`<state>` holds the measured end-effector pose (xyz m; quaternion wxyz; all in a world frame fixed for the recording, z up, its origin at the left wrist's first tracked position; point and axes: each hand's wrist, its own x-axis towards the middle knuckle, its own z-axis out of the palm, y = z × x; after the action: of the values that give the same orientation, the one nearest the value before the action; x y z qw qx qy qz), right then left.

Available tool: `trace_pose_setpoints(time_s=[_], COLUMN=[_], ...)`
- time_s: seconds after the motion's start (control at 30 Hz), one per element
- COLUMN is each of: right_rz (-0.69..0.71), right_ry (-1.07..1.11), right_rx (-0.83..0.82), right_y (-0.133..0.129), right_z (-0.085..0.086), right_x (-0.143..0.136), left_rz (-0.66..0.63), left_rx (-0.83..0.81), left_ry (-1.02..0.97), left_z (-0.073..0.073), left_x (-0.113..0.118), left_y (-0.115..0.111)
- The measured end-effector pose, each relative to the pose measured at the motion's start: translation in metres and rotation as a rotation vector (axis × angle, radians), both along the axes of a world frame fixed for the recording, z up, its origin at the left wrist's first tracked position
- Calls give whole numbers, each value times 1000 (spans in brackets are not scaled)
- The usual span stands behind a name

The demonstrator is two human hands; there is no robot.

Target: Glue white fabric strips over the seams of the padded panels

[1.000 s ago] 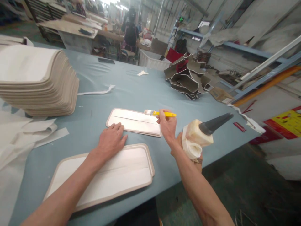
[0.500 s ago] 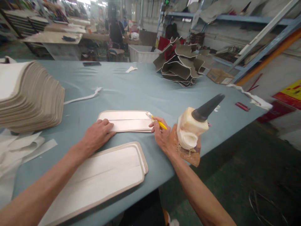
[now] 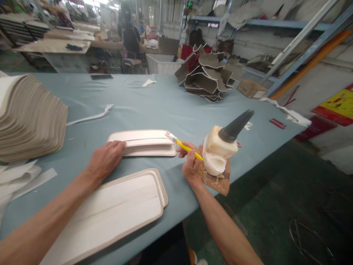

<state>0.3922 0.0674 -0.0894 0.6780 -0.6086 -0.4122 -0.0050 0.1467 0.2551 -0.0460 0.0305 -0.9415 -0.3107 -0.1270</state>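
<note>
My left hand (image 3: 108,159) is closed on the near left edge of a long white panel (image 3: 138,135) with beige trim. That edge is raised, leaving a gap above another white panel (image 3: 150,150) under it. In my right hand (image 3: 191,163) is a brush (image 3: 187,148) with a yellow handle. Its white-coated tip touches the upper panel's right end. Right of this hand stands a cream plastic container (image 3: 219,147) with an open mouth low on its side and a black cone on top. Nearer me lie larger white panels (image 3: 124,209), partly behind my left forearm.
A tall stack of beige-edged panels (image 3: 35,114) stands at the left, with white sheets (image 3: 24,180) below it. Dark curved pieces (image 3: 204,79) are heaped at the back, near a cardboard box (image 3: 250,89). The blue table's (image 3: 143,110) edge runs diagonally at right. A person (image 3: 129,40) is in the background.
The upper panel's near edge has risen, opening a gap over the lower panel. My right hand has drawn back slightly, showing more of the brush handle. The whole view has shifted a little.
</note>
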Motion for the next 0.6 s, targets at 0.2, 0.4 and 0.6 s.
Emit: trace_pose_setpoints(time_s=[0.2,0.4,0.6], right_rz=[-129,52,136], right_ry=[281,801,967], right_rx=[137,-178,-394], right_y=[-5,35,81], right_z=[18,30,31], right_x=[-14,-13,-19], left_rz=[228,440,488], left_rx=[40,103,175], left_ry=[32,-80,-175], left_z=[24,56,64], left_x=[0,-11,-28], left_y=[2,4,-6])
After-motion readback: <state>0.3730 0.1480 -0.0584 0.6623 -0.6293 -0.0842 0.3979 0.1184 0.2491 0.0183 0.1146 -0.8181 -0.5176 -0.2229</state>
